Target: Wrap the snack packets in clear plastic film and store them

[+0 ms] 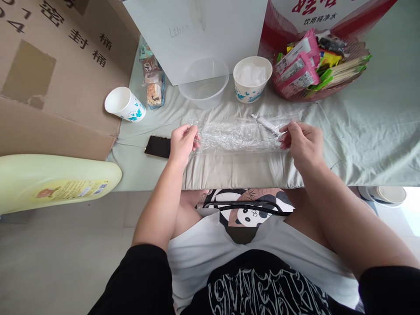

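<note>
A crinkled clear plastic bag point(236, 134) lies flat on the pale green cloth-covered table point(361, 140). My left hand point(182, 142) pinches its left end with closed fingers. At the bag's right end my right hand point(303, 142) grips it the same way. A small white packet point(267, 124) lies just beyond the bag, close to my right fingers.
Behind the bag stand a clear plastic bowl point(204, 83) and a paper bowl point(252, 78) with plastic inside. A paper cup point(124, 105) lies tipped at left, a black phone point(158, 146) near my left hand. A pink basket point(316, 65) of packets sits back right. Cardboard box point(55, 74) at left.
</note>
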`<state>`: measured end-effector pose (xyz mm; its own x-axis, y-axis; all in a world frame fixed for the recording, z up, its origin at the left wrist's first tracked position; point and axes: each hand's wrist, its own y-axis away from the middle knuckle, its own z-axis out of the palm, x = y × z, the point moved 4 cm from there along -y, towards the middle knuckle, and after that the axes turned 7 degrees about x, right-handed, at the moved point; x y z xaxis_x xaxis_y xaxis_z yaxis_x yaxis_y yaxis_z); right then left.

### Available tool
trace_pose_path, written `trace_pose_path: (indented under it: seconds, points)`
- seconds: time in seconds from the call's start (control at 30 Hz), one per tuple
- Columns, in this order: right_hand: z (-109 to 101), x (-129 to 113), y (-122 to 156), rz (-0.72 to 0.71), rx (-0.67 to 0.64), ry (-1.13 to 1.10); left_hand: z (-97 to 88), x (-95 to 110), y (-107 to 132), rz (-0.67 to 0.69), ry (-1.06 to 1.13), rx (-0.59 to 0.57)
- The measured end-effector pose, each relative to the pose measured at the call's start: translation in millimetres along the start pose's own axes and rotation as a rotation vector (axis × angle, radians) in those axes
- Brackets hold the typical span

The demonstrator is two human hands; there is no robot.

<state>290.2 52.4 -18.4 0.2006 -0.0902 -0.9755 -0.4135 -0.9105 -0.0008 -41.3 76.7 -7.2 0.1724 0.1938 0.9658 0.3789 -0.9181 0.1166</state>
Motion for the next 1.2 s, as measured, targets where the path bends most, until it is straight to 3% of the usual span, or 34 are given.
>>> trace_pose_path:
  seconds: [0.47,0.63,0.87,1.2]
  points:
    - [-3.3,-2.4,-12.7,-0.040,0.098,0.228,-3.7,-3.6,-2.5,0.084,-0.221,0.070]
    - [-5.5,0.1,-16.5,-0.120,0.130,0.262,-1.9,-9.8,-6.2,0.126,-0.274,0.091]
    - [-5.1,-4.4,-23.0,-0.186,0.149,0.437,5.7,-1.5,-14.0,0.363,-0.618,0.218]
    - [-1.1,-2.2,-33.4,-0.182,0.145,0.534,12.2,-13.0,-24.3,0.349,-0.659,0.191]
